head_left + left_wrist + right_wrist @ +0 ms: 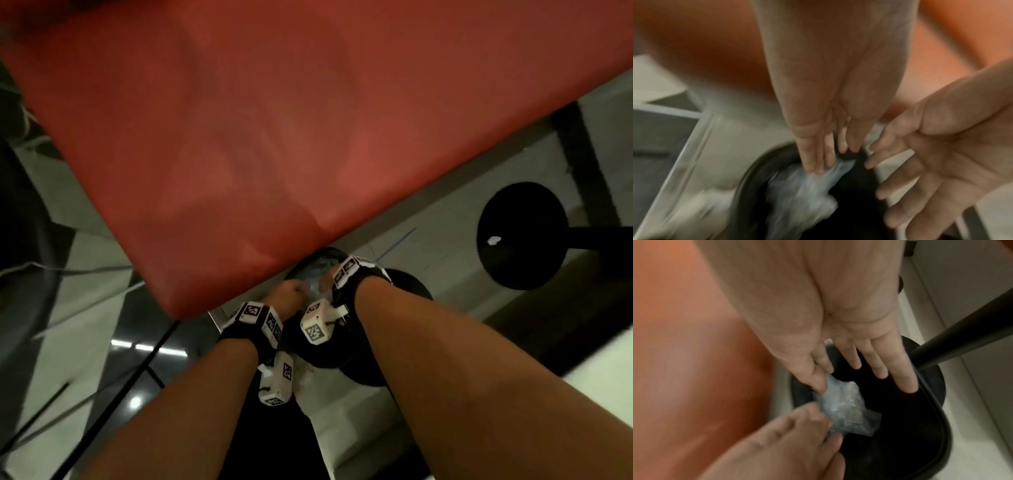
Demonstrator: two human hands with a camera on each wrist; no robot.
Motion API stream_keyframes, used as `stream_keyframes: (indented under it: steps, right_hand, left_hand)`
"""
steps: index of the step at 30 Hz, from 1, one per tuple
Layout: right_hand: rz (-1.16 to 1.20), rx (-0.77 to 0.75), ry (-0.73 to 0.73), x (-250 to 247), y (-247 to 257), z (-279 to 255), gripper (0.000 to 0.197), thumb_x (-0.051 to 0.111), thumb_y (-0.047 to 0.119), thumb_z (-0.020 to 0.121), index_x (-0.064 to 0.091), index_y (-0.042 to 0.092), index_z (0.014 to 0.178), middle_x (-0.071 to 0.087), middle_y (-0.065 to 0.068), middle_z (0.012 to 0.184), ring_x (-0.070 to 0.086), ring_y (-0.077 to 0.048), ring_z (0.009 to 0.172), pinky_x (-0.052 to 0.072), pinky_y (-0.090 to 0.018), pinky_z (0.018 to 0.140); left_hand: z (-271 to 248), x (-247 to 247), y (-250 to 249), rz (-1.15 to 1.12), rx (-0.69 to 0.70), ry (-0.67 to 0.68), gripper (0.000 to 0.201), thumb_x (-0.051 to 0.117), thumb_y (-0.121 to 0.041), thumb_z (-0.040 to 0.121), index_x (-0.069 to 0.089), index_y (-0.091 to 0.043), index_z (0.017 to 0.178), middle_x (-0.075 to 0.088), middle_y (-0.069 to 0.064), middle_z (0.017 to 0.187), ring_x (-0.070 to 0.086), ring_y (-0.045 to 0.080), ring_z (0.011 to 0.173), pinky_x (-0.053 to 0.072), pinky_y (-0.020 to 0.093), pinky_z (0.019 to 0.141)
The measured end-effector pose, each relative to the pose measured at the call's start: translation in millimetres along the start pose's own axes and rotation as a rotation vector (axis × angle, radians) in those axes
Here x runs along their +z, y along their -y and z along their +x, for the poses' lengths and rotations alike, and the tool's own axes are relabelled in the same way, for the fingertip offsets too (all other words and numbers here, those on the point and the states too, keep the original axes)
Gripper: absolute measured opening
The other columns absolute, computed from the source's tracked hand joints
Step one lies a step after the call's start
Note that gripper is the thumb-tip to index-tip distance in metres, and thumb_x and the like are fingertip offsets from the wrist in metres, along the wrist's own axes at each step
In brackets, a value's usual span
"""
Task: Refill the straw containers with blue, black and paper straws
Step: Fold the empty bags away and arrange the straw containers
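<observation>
Both hands reach down under the corner of a red table, over a black bin (297,270). A crumpled clear plastic wrapper (846,410) lies in the bin's mouth (748,186). My left hand (828,159) has straight fingers whose tips touch the wrapper (803,194). My right hand (859,374) is spread flat above the bin (920,426), its thumb tip against the wrapper's upper edge. Neither hand curls round anything. In the head view the left hand (287,291) and right hand (325,279) are mostly hidden behind the wrist bands. No straws or straw containers show.
The red tabletop (274,137) overhangs the bin and fills the upper view. A black round base (520,236) with a black pole (962,331) stands just right of the bin. Cables (34,270) run over the pale floor on the left.
</observation>
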State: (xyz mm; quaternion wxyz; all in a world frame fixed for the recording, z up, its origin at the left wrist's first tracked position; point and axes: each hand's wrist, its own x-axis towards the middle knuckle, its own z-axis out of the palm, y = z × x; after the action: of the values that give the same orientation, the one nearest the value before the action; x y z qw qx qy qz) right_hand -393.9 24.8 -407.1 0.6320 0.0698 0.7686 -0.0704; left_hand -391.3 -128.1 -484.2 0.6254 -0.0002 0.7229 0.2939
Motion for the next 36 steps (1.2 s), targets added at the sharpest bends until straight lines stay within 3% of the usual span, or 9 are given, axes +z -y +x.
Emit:
stream_keyframes:
  steps: [2, 5, 7, 13, 16, 19, 25, 32, 36]
  right_hand:
    - [0.034, -0.034, -0.080, -23.4, 1.2, -42.5, 0.060, 0.059, 0.042, 0.096, 0.041, 0.021, 0.149, 0.047, -0.005, 0.151, 0.052, -0.030, 0.130, 0.045, -0.033, 0.088]
    - [0.136, -0.017, -0.157, -51.6, -0.8, -113.5, 0.048, 0.050, 0.042, 0.102, 0.049, 0.017, 0.143, 0.051, -0.005, 0.148, 0.053, -0.028, 0.129, 0.045, -0.034, 0.104]
    - [0.253, -0.007, -0.309, -66.3, -6.0, -168.3, 0.054, 0.052, 0.044, 0.101, 0.045, 0.016, 0.147, 0.048, -0.004, 0.150, 0.050, -0.026, 0.132, 0.043, -0.034, 0.108]
    - [1.171, 0.043, -0.823, -95.2, -33.7, -327.5, 0.063, 0.067, 0.017, 0.092, 0.042, 0.008, 0.150, 0.053, -0.016, 0.145, 0.053, -0.030, 0.131, 0.046, -0.034, 0.104]
    - [1.380, -0.008, -1.051, -74.1, -59.6, -403.0, 0.077, 0.072, 0.012, 0.085, 0.037, 0.009, 0.153, 0.049, -0.016, 0.149, 0.048, -0.027, 0.136, 0.042, -0.033, 0.109]
    - [1.521, -0.004, -1.228, -23.7, -88.4, -458.0, 0.080, 0.071, 0.009, 0.083, 0.035, 0.011, 0.154, 0.048, -0.014, 0.150, 0.047, -0.023, 0.137, 0.039, -0.029, 0.111]
    - [1.840, 0.250, -1.436, 153.7, -136.6, -514.3, 0.088, 0.075, 0.013, 0.082, 0.027, 0.018, 0.156, 0.050, -0.009, 0.143, 0.055, -0.025, 0.127, 0.048, -0.041, 0.105]
    - [2.151, 0.559, -1.540, 351.6, -156.6, -525.1, 0.052, 0.074, 0.007, 0.084, 0.054, 0.010, 0.132, 0.067, -0.013, 0.107, 0.061, -0.014, 0.081, 0.050, -0.020, 0.060]
    - [2.245, 0.637, -1.419, 419.3, -173.3, -518.3, 0.062, 0.076, 0.007, 0.082, 0.047, 0.010, 0.137, 0.063, -0.020, 0.123, 0.063, -0.024, 0.095, 0.056, -0.037, 0.082]
  left_hand:
    - [-34.3, -20.5, -38.1, 0.022, 0.064, 0.017, 0.023, 0.055, -0.006, 0.099, 0.069, -0.002, 0.116, 0.070, 0.017, 0.116, 0.065, 0.031, 0.107, 0.051, 0.038, 0.095]
    - [-97.1, -52.7, -102.8, 0.003, 0.148, 0.008, 0.023, 0.052, -0.004, 0.100, 0.067, -0.003, 0.117, 0.070, 0.019, 0.104, 0.060, 0.024, 0.080, 0.048, 0.031, 0.067]
    - [-143.6, -70.5, -151.0, 0.038, 0.233, -0.034, 0.024, 0.052, -0.006, 0.101, 0.065, -0.003, 0.121, 0.068, 0.014, 0.096, 0.058, 0.021, 0.077, 0.044, 0.024, 0.060]
    - [-295.3, -81.7, -294.0, 0.112, 0.567, -0.094, 0.039, 0.051, 0.003, 0.098, 0.056, -0.008, 0.135, 0.061, 0.009, 0.131, 0.058, 0.019, 0.110, 0.051, 0.033, 0.093]
    - [-354.2, -47.4, -341.5, 0.114, 0.730, -0.053, 0.038, 0.051, 0.004, 0.099, 0.058, -0.013, 0.132, 0.061, 0.008, 0.130, 0.060, 0.018, 0.105, 0.055, 0.026, 0.080]
    - [-393.0, 17.2, -371.5, 0.128, 0.803, 0.090, 0.036, 0.048, 0.005, 0.100, 0.057, -0.018, 0.127, 0.060, 0.007, 0.127, 0.062, 0.014, 0.098, 0.055, 0.022, 0.070]
    - [-434.0, 182.6, -378.4, 0.342, 0.842, 0.408, 0.033, 0.062, -0.010, 0.098, 0.060, -0.016, 0.130, 0.062, 0.006, 0.130, 0.063, 0.020, 0.116, 0.057, 0.032, 0.088]
    - [-462.3, 351.3, -317.6, 0.550, 0.756, 0.691, 0.030, 0.063, -0.004, 0.096, 0.064, -0.002, 0.127, 0.067, 0.015, 0.113, 0.065, 0.020, 0.100, 0.057, 0.031, 0.084]
    - [-446.0, 411.1, -284.1, 0.624, 0.697, 0.645, 0.051, 0.065, -0.007, 0.096, 0.049, -0.003, 0.144, 0.058, 0.010, 0.133, 0.061, 0.020, 0.113, 0.055, 0.035, 0.095]
